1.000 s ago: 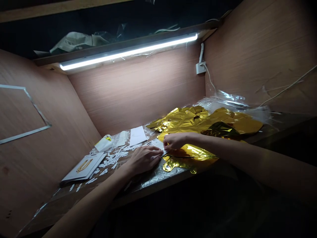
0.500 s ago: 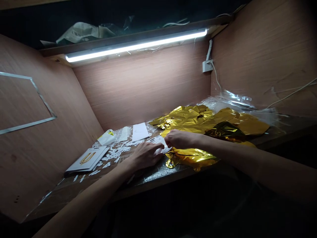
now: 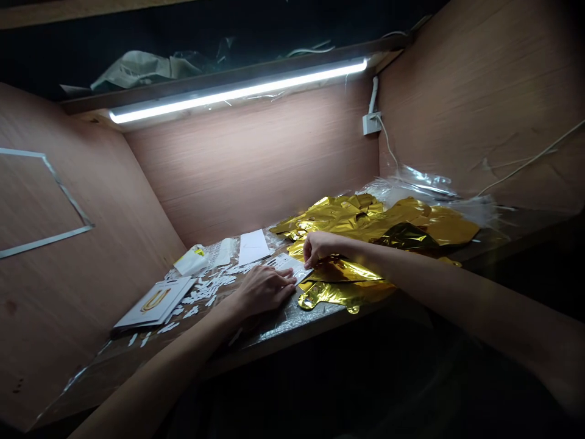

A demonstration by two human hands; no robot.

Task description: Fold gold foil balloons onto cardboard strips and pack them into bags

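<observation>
A white printed card (image 3: 284,263), with a plastic-like sheen near its right edge, lies flat at the middle of the bench. My left hand (image 3: 265,286) rests palm down on its near side, fingers stretched out. At the right edge of the card, my right hand (image 3: 317,247) is closed in a pinch, thumb and fingertips pointing down. Gold foil balloons (image 3: 338,296), flat and uninflated, spread beneath and beside the right hand. The underside of the left hand is hidden.
Small white pieces (image 3: 214,283) are scattered left of the card. Stacked cards with a gold U (image 3: 155,302) lie farther left, a blank-looking white card (image 3: 254,246) behind. Clear plastic bags (image 3: 420,183) sit back right. A lit tube (image 3: 237,91) hangs above.
My left hand has flattened onto the card, its fingers straighter and apart from my right hand. The right hand now pinches at the card's right edge. The whole view has shifted slightly.
</observation>
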